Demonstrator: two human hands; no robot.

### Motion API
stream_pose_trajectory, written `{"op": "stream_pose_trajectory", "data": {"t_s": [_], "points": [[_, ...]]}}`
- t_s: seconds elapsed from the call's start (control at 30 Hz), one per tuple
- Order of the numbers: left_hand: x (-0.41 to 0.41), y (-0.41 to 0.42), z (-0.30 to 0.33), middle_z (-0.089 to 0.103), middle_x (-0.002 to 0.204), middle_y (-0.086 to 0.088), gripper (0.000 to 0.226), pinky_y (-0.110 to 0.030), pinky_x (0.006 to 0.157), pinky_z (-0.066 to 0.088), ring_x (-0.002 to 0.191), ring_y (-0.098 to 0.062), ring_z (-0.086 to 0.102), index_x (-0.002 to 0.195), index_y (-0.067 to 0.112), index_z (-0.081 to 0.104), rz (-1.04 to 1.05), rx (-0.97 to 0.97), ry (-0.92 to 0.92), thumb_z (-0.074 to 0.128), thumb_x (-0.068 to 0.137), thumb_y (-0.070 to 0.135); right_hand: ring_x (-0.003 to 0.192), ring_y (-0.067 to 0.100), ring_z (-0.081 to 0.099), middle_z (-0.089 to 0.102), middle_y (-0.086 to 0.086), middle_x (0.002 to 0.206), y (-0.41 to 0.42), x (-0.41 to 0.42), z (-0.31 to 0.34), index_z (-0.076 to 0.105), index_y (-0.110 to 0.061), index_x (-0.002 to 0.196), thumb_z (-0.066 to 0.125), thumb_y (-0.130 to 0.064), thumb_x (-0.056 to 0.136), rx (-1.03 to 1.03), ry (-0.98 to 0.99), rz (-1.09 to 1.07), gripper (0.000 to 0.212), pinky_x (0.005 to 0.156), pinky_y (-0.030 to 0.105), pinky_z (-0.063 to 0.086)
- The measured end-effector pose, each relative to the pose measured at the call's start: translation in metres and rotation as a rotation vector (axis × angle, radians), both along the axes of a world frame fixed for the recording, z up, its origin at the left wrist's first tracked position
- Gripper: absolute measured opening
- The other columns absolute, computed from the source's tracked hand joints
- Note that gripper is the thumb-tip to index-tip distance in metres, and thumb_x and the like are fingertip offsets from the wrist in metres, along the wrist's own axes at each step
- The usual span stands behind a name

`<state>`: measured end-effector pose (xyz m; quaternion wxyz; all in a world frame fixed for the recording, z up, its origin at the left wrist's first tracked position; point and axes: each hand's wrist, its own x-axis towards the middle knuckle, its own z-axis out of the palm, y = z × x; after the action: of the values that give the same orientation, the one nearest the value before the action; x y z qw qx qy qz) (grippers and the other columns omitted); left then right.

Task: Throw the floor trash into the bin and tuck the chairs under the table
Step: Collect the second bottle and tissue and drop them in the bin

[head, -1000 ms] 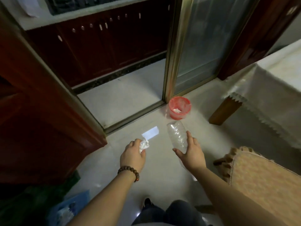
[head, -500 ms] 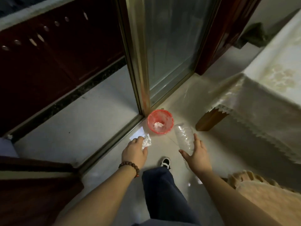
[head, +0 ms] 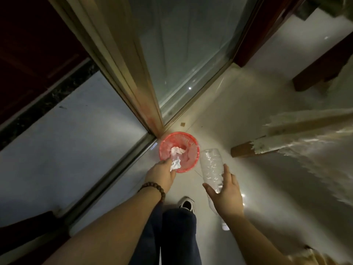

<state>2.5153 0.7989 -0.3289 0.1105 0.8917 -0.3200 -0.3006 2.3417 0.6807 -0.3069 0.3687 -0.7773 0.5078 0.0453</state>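
Observation:
A small red mesh bin (head: 188, 138) stands on the floor at the foot of a sliding glass door frame, with white paper (head: 177, 150) inside it. My left hand (head: 160, 175) hovers at the bin's near rim, shut on a crumpled white tissue (head: 175, 164) that hangs over the opening. My right hand (head: 226, 194) is just right of the bin, gripping a clear crushed plastic bottle (head: 211, 167) whose base points toward the bin. The bottle's neck is hidden behind my hand.
The glass door (head: 183, 58) and its brass frame (head: 122, 77) rise right behind the bin. A table leg (head: 242, 149) under a lace-edged cloth (head: 305, 142) stands to the right. A chair cushion corner (head: 324, 259) shows at bottom right. My leg and shoe (head: 187, 203) are below.
I have stepped closer to the bin, which now lies directly under my hands. My left hand with the tissue moved over the bin's rim; the bottle came alongside the bin.

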Motion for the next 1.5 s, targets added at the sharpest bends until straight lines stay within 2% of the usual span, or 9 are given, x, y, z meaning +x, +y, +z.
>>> {"op": "stream_pose_trajectory", "data": {"t_s": [0.17, 0.23, 0.3, 0.37, 0.53, 0.7, 0.9, 1.1, 1.5], "points": [[0.04, -0.047, -0.111, 0.058, 0.117, -0.009, 0.05, -0.034, 0.074, 0.051, 0.102, -0.025, 0.057, 0.135, 0.02, 0.038, -0.018, 0.093, 0.073, 0.051, 0.092, 0.043, 0.124, 0.024, 0.043, 0.043, 0.005, 0.139, -0.013, 0.031, -0.095, 0.016, -0.025, 0.147, 0.069, -0.048, 0.077, 0.024, 0.04, -0.06, 0.09, 0.098, 0.04, 0.043], [0.054, -0.055, -0.147, 0.049, 0.134, -0.009, 0.073, -0.04, 0.092, 0.049, 0.12, -0.027, 0.049, 0.143, 0.022, 0.028, -0.019, 0.111, 0.111, 0.056, 0.084, 0.056, 0.125, 0.025, 0.042, 0.041, 0.006, 0.141, -0.016, 0.041, -0.127, 0.016, -0.023, 0.147, 0.068, -0.047, 0.078, 0.043, 0.051, -0.061, 0.09, 0.099, 0.039, 0.041], [0.063, -0.055, -0.17, 0.026, 0.153, -0.009, 0.089, -0.045, 0.11, 0.034, 0.139, -0.029, 0.027, 0.148, 0.021, 0.016, -0.072, 0.15, 0.085, 0.051, 0.081, 0.067, 0.128, 0.026, 0.04, 0.038, 0.007, 0.145, -0.016, 0.051, -0.152, 0.014, -0.021, 0.148, 0.067, -0.047, 0.08, 0.063, 0.087, -0.046, 0.091, 0.1, 0.037, 0.039], [0.07, -0.049, -0.183, 0.016, 0.157, -0.009, 0.084, -0.046, 0.114, 0.027, 0.143, -0.028, 0.017, 0.15, 0.02, 0.011, -0.078, 0.159, 0.054, 0.043, 0.086, 0.065, 0.129, 0.026, 0.039, 0.036, 0.007, 0.146, -0.015, 0.061, -0.17, 0.011, -0.02, 0.149, 0.065, -0.049, 0.08, 0.072, 0.115, -0.019, 0.092, 0.101, 0.037, 0.039], [0.083, -0.02, -0.193, 0.036, 0.148, -0.009, 0.058, -0.046, 0.107, 0.037, 0.135, -0.026, 0.034, 0.143, 0.022, 0.03, -0.005, 0.081, 0.038, 0.038, 0.094, 0.051, 0.123, 0.027, 0.045, 0.041, 0.006, 0.143, -0.014, 0.104, -0.207, 0.008, -0.022, 0.149, 0.065, -0.055, 0.078, 0.124, 0.114, 0.079, 0.096, 0.095, 0.041, 0.045], [0.094, -0.001, -0.198, 0.032, 0.151, -0.01, 0.059, -0.044, 0.112, 0.032, 0.139, -0.025, 0.028, 0.144, 0.015, 0.031, 0.027, 0.061, 0.037, 0.037, 0.096, 0.047, 0.126, 0.034, 0.045, 0.033, 0.009, 0.15, -0.023, 0.153, -0.256, 0.009, -0.025, 0.147, 0.063, -0.061, 0.076, 0.181, 0.177, 0.085, 0.096, 0.093, 0.044, 0.047], [0.103, -0.001, -0.197, 0.029, 0.153, -0.009, 0.062, -0.041, 0.113, 0.027, 0.14, -0.024, 0.025, 0.147, 0.015, 0.026, 0.046, 0.09, 0.032, 0.036, 0.096, 0.048, 0.137, 0.034, 0.03, 0.022, 0.004, 0.155, -0.032, 0.165, -0.281, 0.001, -0.032, 0.148, 0.056, -0.068, 0.076, 0.252, 0.208, 0.086, 0.098, 0.104, 0.051, 0.035], [0.1, -0.017, -0.142, 0.031, 0.152, -0.008, 0.064, -0.041, 0.11, 0.032, 0.138, -0.023, 0.029, 0.146, 0.017, 0.026, 0.061, 0.038, 0.02, 0.039, 0.094, 0.05, 0.141, 0.028, 0.021, 0.017, 0.003, 0.157, -0.031, 0.139, -0.217, 0.009, -0.024, 0.149, 0.04, -0.07, 0.083, 0.071, 0.186, 0.175, 0.086, 0.11, 0.046, 0.028], [0.057, -0.027, 0.113, 0.042, 0.145, -0.009, 0.068, -0.044, 0.111, 0.031, 0.134, -0.025, 0.035, 0.143, 0.016, 0.034, -0.016, -0.085, -0.073, 0.032, 0.087, 0.056, 0.139, 0.026, 0.026, 0.033, 0.008, 0.15, -0.038, 0.051, 0.079, 0.031, -0.02, 0.144, 0.038, -0.057, 0.09, -0.226, -0.015, 0.131, 0.066, 0.112, 0.038, 0.024]]}}
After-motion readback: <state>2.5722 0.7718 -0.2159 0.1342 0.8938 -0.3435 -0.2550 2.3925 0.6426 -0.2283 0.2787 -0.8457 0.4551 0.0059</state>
